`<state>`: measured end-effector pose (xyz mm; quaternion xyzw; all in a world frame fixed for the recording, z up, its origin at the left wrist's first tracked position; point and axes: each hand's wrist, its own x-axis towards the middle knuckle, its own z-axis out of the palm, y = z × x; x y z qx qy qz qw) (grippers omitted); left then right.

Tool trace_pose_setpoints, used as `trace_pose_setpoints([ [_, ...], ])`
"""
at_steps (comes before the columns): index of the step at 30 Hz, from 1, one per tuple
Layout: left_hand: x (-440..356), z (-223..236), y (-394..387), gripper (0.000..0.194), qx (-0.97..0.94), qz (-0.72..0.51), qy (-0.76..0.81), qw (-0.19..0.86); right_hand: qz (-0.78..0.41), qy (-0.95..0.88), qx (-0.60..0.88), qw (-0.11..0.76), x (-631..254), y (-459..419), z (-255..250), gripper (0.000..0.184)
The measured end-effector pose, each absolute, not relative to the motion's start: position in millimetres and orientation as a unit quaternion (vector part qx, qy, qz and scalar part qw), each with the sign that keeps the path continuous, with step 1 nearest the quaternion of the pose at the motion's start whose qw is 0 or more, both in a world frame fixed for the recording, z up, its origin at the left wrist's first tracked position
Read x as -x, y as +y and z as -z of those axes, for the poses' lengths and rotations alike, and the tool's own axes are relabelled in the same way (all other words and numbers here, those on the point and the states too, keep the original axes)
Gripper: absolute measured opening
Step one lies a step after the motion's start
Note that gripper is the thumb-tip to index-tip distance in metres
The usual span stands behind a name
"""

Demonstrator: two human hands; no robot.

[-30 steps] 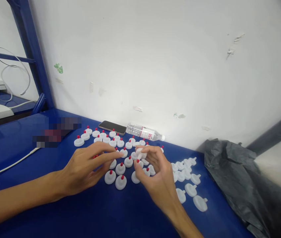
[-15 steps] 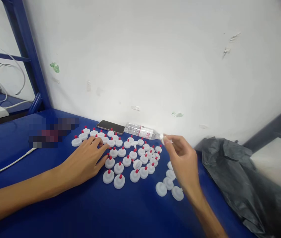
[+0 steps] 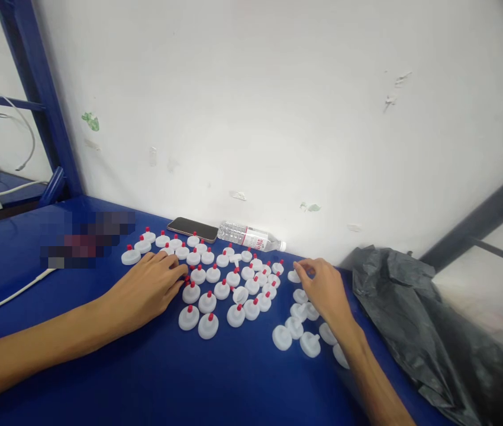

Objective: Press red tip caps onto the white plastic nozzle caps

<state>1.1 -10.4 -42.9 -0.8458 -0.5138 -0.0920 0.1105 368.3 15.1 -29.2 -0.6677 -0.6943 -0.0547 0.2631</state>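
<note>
My left hand [image 3: 151, 287] rests among white round nozzle caps with red tips [image 3: 208, 302], its fingers curled downward. Small red pieces show at its fingertips, but what it grips is hidden. On the right, my right hand [image 3: 325, 293] pinches at a white nozzle cap [image 3: 294, 276] low over the table, thumb and forefinger together. That cap shows no red tip. Several more white caps without red tips [image 3: 282, 338] lie below and beside this hand, some partly behind the wrist. One tipped-over cap [image 3: 240, 295] lies among the red-tipped ones.
A phone [image 3: 193, 229] and a clear water bottle [image 3: 251, 236] lie along the wall at the back of the blue table [image 3: 216, 384]. A dark plastic bag [image 3: 393, 302] slumps at the right. On the left are a white cable [image 3: 12, 299] and a blurred-out item [image 3: 87, 236].
My right hand has come down from beside the bottle's neck with a white cap, to the table behind the caps without red tips. My left hand stays among the red-tipped caps. The view shifted slightly.
</note>
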Motion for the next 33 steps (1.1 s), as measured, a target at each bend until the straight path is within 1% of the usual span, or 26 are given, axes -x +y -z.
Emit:
trace_pose_setpoints([
  [5,-2.0,42.2,-11.2,0.024,0.857,0.08,-0.498,0.108,0.035,-0.715,0.658,0.234,-364.5,12.5,26.2,0.033],
  [9,-2.0,42.3,-13.1,0.023,0.845,0.074,-0.513,0.133,0.058,-0.696,0.679,0.228,-375.1,11.7,18.9,0.035],
  [13,-0.9,44.7,-14.9,0.024,0.822,0.061,-0.538,0.175,0.103,-0.649,0.738,0.155,-391.5,10.2,14.3,0.032],
  [15,0.1,46.7,-15.1,0.028,0.819,0.047,-0.544,0.174,0.11,-0.634,0.756,0.12,-396.4,9.2,14.9,0.032],
  [17,1.5,48.5,-15.0,0.042,0.823,0.039,-0.543,0.161,0.109,-0.63,0.761,0.105,-398.0,8.4,17.0,0.032],
  [19,3.1,50.0,-14.6,0.055,0.83,0.042,-0.536,0.147,0.099,-0.638,0.757,0.102,-396.8,8.2,19.6,0.031],
  [22,5.8,52.4,-13.5,0.063,0.837,0.049,-0.529,0.128,0.083,-0.653,0.746,0.101,-393.3,8.7,21.9,0.032],
  [26,9.1,56.3,-11.6,0.066,0.848,0.063,-0.516,0.106,0.061,-0.669,0.732,0.112,-390.6,8.8,21.0,0.039],
  [28,10.5,58.1,-10.8,0.066,0.851,0.076,-0.509,0.098,0.041,-0.673,0.727,0.127,-390.4,8.3,19.4,0.04],
  [30,11.5,59.7,-10.0,0.065,0.854,0.087,-0.505,0.091,0.013,-0.673,0.725,0.142,-390.6,7.9,17.7,0.036],
  [33,12.1,61.7,-8.5,0.063,0.856,0.095,-0.501,0.087,-0.014,-0.674,0.724,0.145,-391.4,7.9,17.0,0.025],
])
